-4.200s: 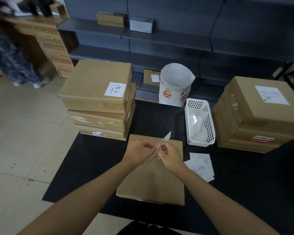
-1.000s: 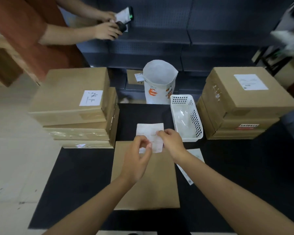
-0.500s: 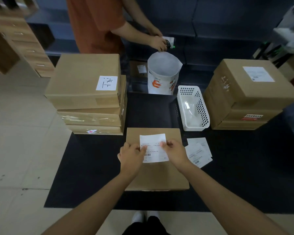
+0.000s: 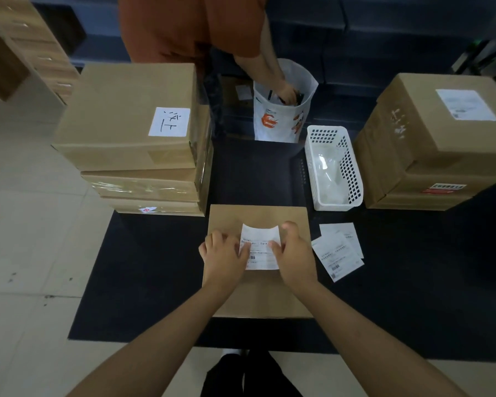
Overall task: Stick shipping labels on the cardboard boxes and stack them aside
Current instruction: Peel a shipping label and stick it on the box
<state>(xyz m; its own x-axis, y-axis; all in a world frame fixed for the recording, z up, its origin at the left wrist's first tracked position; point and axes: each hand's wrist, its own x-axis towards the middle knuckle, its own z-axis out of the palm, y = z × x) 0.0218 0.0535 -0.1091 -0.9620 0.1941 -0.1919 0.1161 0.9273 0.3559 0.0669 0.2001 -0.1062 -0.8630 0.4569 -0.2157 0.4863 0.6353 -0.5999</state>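
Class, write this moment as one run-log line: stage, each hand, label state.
stage: applying label | left hand: pinches shipping label | right hand: pinches it | label: far edge curled above cardboard box

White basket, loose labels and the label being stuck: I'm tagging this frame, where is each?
White basket (image 4: 354, 179), head view, its perforated right wall.
Loose labels (image 4: 334, 252), head view, middle of the nearest sheet.
Label being stuck (image 4: 260, 247), head view, printed centre between the hands.
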